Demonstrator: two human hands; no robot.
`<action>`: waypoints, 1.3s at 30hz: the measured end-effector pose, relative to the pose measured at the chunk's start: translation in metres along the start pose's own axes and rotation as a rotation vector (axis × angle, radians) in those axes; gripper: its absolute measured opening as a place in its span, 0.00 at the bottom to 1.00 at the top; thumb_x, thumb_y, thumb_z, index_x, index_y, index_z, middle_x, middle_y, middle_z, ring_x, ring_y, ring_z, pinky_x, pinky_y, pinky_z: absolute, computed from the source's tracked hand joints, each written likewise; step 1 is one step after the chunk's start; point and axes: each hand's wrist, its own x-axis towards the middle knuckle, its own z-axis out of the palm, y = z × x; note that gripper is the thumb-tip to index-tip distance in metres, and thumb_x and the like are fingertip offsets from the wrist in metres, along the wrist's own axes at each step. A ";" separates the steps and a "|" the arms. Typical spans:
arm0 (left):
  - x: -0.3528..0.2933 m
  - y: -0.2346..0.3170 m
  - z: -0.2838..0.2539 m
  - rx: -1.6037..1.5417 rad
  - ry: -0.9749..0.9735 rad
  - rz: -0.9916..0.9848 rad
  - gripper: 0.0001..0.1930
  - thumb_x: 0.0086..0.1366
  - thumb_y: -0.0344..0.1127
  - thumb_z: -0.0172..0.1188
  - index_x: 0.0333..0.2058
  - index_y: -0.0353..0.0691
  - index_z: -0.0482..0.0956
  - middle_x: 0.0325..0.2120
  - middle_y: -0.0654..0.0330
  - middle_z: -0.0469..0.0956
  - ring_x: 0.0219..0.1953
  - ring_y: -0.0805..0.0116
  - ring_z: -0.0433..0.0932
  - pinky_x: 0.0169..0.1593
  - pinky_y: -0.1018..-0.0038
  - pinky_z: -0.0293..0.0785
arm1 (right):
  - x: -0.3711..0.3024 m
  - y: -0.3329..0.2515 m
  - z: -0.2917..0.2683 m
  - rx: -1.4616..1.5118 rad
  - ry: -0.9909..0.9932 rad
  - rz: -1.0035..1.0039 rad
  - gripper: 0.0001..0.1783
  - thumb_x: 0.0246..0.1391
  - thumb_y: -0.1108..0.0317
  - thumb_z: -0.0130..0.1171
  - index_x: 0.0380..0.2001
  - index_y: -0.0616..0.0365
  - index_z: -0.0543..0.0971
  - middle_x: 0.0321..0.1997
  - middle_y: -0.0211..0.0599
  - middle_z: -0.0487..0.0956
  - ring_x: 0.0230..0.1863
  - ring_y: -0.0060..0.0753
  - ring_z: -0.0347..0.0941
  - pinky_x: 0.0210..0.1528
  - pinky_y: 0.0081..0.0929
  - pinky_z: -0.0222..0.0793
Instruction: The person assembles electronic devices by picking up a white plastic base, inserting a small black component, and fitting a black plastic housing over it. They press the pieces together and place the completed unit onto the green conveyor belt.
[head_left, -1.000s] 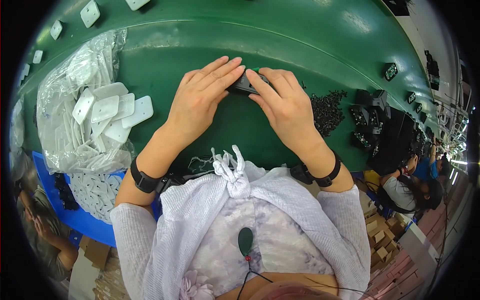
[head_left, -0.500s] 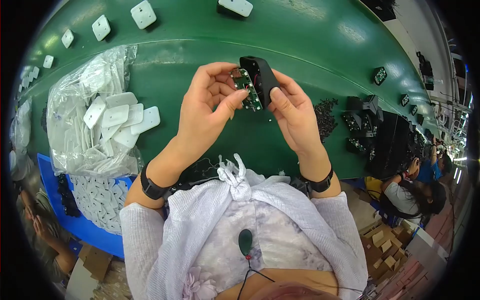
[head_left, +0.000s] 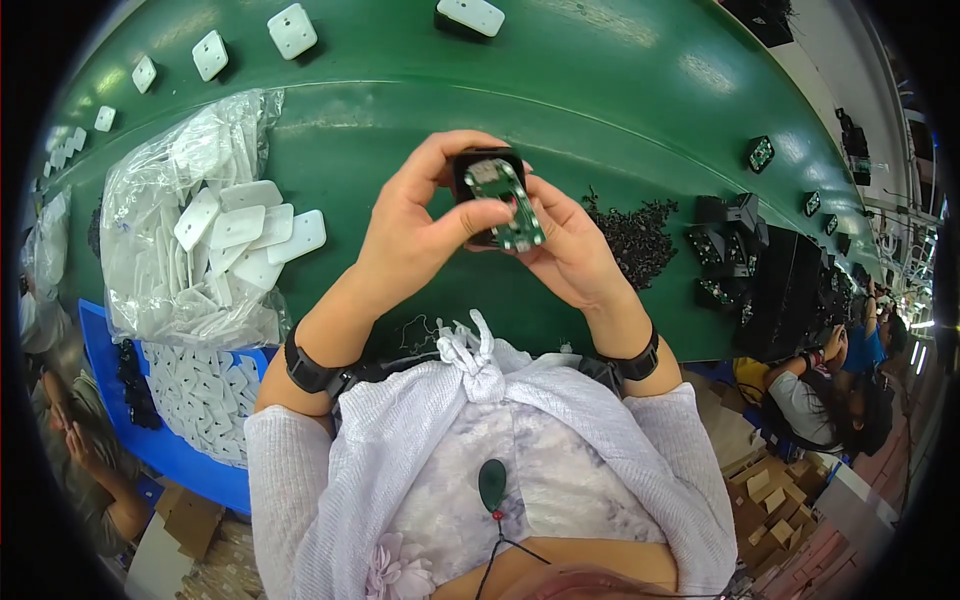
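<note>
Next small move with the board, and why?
I'd square the green circuit board up with the black housing before pressing: it seems to sit askew, its lower end jutting past the housing's right side. The left hand has its thumb on the board, so a slight turn looks easiest from there.

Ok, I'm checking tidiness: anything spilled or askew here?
Mildly. White plates fan untidily out of the plastic bag, and black parts lie in a loose heap on the right. The left hand holds the circuit board askew over the black case, not lined up with it. No damage shows.
</note>
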 end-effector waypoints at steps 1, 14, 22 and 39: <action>0.001 -0.002 -0.001 -0.048 0.017 -0.018 0.23 0.57 0.29 0.64 0.51 0.37 0.71 0.45 0.57 0.77 0.47 0.70 0.74 0.48 0.73 0.75 | 0.002 -0.005 0.004 0.048 -0.041 0.005 0.32 0.64 0.53 0.49 0.63 0.63 0.61 0.60 0.41 0.69 0.58 0.36 0.69 0.58 0.43 0.70; 0.002 -0.018 0.002 -0.131 0.180 -0.118 0.17 0.63 0.24 0.57 0.51 0.35 0.68 0.49 0.52 0.76 0.50 0.68 0.75 0.53 0.72 0.73 | 0.006 0.006 0.015 -1.273 0.452 -0.764 0.13 0.51 0.75 0.65 0.38 0.61 0.74 0.36 0.38 0.72 0.27 0.24 0.69 0.30 0.21 0.67; -0.001 -0.023 0.006 -0.233 0.275 -0.076 0.18 0.65 0.30 0.59 0.51 0.33 0.68 0.43 0.60 0.75 0.43 0.75 0.75 0.46 0.78 0.74 | 0.010 0.018 0.014 -1.176 0.483 -0.772 0.16 0.48 0.77 0.66 0.39 0.60 0.73 0.35 0.35 0.70 0.26 0.22 0.65 0.29 0.18 0.64; -0.003 -0.026 0.009 -0.169 0.245 -0.061 0.17 0.64 0.28 0.60 0.50 0.33 0.70 0.43 0.59 0.75 0.44 0.73 0.74 0.50 0.76 0.72 | 0.010 0.018 0.013 -1.216 0.428 -0.735 0.12 0.55 0.76 0.58 0.43 0.65 0.73 0.34 0.37 0.69 0.28 0.23 0.65 0.27 0.18 0.64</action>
